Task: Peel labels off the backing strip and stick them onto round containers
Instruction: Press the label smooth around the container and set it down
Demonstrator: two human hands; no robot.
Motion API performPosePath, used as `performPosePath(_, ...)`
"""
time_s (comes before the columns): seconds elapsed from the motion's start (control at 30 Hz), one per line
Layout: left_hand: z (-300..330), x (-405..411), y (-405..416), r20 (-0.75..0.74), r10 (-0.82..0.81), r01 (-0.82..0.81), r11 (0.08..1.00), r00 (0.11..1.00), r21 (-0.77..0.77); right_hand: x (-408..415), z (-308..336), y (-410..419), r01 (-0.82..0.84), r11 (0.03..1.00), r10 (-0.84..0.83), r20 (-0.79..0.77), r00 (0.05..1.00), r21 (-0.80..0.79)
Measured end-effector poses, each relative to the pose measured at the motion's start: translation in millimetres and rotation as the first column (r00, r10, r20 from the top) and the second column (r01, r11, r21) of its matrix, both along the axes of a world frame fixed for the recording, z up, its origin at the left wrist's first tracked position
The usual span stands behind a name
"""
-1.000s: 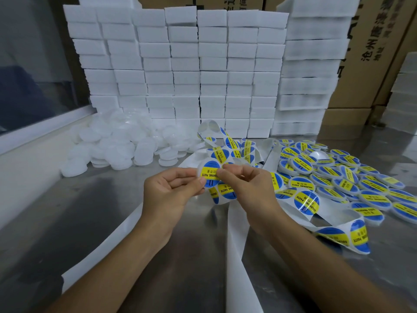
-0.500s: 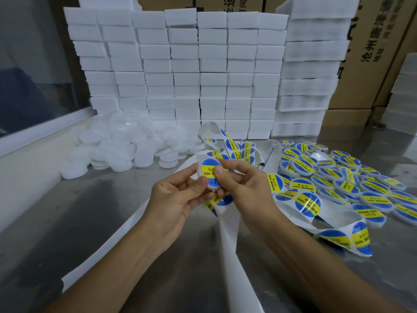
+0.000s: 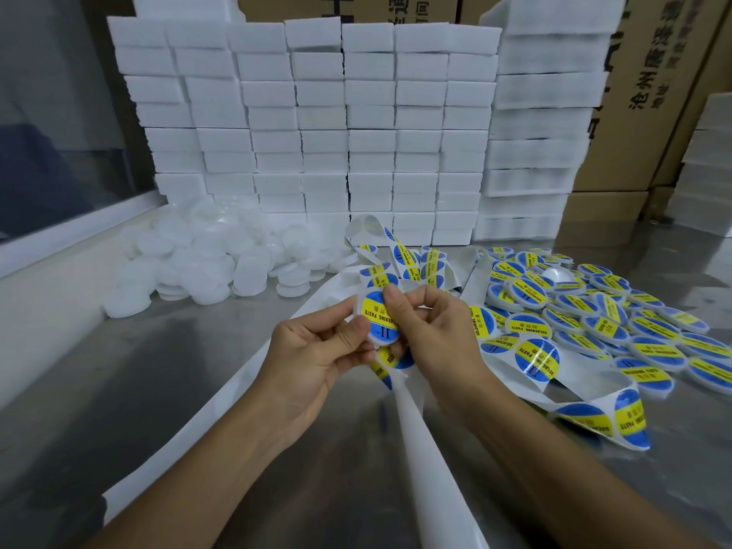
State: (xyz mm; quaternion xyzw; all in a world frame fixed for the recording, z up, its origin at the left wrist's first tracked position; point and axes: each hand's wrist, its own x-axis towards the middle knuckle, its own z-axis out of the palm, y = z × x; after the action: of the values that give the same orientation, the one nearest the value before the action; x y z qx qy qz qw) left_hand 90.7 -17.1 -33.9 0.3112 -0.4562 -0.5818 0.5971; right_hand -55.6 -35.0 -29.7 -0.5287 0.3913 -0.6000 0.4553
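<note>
Above the bench (image 3: 170, 390), our left hand (image 3: 317, 358) holds a container (image 3: 374, 317). Since a second ago, our right hand (image 3: 431, 330), fingers curled on it, has smoothed the label (image 3: 376, 311) flat; it looks ready for the finished pile (image 3: 594, 311).

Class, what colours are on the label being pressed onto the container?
Blue label with a yellow band, clearest in the head view.

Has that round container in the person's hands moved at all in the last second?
Yes, slightly. The container, held by the left hand and right hand, has risen a little toward the stacked white blocks and its label turned more sideways.
</note>
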Motion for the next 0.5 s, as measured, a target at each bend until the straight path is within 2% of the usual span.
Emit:
performPosePath(0.23,-5.3,7.1,-2.3,0.161,0.013,-0.001,0.997,0.987,-0.077,1.5,-4.1,2.7,0.15,0.987,-0.158,-0.168,0.973,-0.064)
performPosePath(0.5,-4.4,10.6,-10.4,0.04,0.183,-0.183,0.983,0.982,-0.004,5.0,-4.0,4.7,-0.085,0.987,0.055,-0.208,0.977,-0.134)
